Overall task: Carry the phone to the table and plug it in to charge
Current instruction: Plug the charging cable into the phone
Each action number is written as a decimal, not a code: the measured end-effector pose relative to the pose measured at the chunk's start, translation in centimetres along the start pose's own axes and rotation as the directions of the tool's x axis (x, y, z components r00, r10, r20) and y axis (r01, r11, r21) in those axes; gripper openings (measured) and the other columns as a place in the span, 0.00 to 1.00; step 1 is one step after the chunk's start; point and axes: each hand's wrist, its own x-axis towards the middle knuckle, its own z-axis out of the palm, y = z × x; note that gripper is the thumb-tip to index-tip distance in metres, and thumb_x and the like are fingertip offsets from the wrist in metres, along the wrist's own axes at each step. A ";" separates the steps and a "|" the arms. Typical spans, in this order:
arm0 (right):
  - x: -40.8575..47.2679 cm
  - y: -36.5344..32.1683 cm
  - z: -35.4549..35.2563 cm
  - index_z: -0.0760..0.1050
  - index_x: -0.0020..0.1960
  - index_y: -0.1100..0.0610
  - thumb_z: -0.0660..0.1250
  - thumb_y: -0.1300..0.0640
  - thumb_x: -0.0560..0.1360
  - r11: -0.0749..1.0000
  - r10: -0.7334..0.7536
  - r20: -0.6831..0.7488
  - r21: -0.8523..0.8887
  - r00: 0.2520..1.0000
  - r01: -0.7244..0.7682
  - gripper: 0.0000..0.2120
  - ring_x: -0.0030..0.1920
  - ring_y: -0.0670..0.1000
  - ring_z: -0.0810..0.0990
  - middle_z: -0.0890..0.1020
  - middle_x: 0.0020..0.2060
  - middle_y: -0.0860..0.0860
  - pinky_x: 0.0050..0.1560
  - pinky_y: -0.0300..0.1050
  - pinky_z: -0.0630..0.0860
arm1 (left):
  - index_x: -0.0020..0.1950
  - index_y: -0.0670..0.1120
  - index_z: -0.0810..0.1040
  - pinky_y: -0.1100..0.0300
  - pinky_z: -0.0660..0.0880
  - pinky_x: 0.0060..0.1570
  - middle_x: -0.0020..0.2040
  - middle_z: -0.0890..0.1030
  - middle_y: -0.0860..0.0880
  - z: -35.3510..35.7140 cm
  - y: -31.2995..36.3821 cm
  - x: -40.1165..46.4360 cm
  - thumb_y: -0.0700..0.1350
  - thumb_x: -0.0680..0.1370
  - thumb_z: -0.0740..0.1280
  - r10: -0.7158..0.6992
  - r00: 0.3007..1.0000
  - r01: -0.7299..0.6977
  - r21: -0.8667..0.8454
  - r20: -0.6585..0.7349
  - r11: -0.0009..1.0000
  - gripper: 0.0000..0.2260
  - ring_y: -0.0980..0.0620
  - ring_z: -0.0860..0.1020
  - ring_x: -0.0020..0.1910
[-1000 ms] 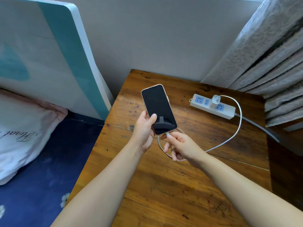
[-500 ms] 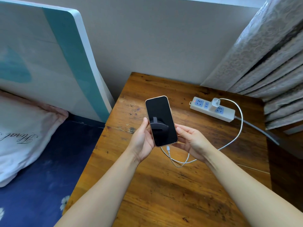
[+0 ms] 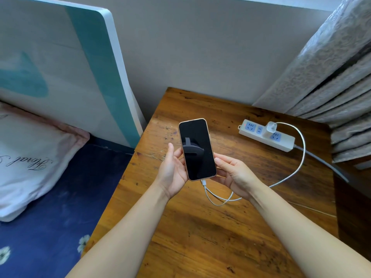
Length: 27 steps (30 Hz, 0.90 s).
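Note:
A phone [image 3: 197, 149] with a dark screen and a gold rim is held flat over the wooden table [image 3: 210, 237], screen up. My left hand [image 3: 172, 173] grips its left edge. My right hand [image 3: 234, 173] holds its right edge and lower corner. A white charging cable [image 3: 289, 177] is plugged into the phone's bottom end, loops under my right hand and runs up to a white charger [image 3: 271, 128]. The charger sits in a white power strip [image 3: 267, 135] with blue sockets at the table's back right.
A bed with a blue sheet [image 3: 50, 217] and a white pillow [image 3: 30, 157] lies left of the table, with a white and teal headboard [image 3: 80, 67] behind. Grey curtains [image 3: 331, 77] hang at the right. The strip's grey cord [image 3: 325, 163] trails off the table's right edge.
One second ago my right hand pinched the cable's plug at the phone's bottom end. Now the plug is in the phone, my right hand has moved to its right edge, and the phone lies flatter.

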 end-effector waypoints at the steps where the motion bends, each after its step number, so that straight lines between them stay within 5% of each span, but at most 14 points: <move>1: 0.1 0.0 0.2 0.81 0.54 0.52 0.64 0.60 0.77 1.000 -0.001 0.000 -0.004 1.000 0.001 0.11 0.50 0.54 0.84 0.86 0.49 0.53 0.44 0.46 0.81 | 0.61 0.52 0.75 0.40 0.75 0.58 0.63 0.78 0.42 -0.1 0.1 0.0 0.63 0.78 0.49 0.000 1.000 0.000 -0.003 -0.004 1.000 0.24 0.41 0.76 0.62; 14: 2.1 0.7 1.5 0.81 0.54 0.54 0.64 0.60 0.76 1.000 0.031 0.026 0.002 0.999 -0.031 0.10 0.48 0.52 0.84 0.86 0.48 0.54 0.46 0.47 0.82 | 0.62 0.47 0.75 0.42 0.77 0.53 0.60 0.79 0.40 -1.9 1.4 0.4 0.62 0.78 0.49 -0.002 0.999 0.001 -0.030 -0.042 1.000 0.26 0.42 0.78 0.59; 20: 5.1 2.8 4.0 0.81 0.53 0.56 0.60 0.63 0.79 0.990 0.061 -0.019 -0.124 0.998 -0.063 0.12 0.44 0.49 0.84 0.87 0.43 0.51 0.42 0.41 0.82 | 0.71 0.42 0.63 0.45 0.69 0.64 0.70 0.69 0.40 -5.1 3.1 0.8 0.62 0.78 0.49 -0.016 0.974 0.025 0.036 -0.227 0.999 0.30 0.43 0.70 0.67; 24: 8.3 5.2 5.9 0.77 0.61 0.62 0.58 0.63 0.79 0.962 0.121 -0.090 -0.237 0.989 -0.139 0.13 0.53 0.57 0.82 0.83 0.53 0.59 0.53 0.53 0.79 | 0.71 0.39 0.61 0.44 0.67 0.65 0.73 0.65 0.39 -8.3 5.0 1.9 0.62 0.78 0.49 -0.023 0.932 0.041 0.040 -0.363 0.998 0.32 0.42 0.65 0.70; 27: 10.1 6.6 6.9 0.76 0.61 0.63 0.58 0.65 0.79 0.955 0.146 -0.117 -0.242 0.982 -0.171 0.13 0.47 0.53 0.82 0.82 0.53 0.59 0.45 0.43 0.81 | 0.71 0.38 0.62 0.43 0.68 0.64 0.72 0.66 0.40 -9.8 5.5 2.8 0.63 0.78 0.48 -0.036 0.906 0.095 0.118 -0.422 0.988 0.33 0.43 0.65 0.70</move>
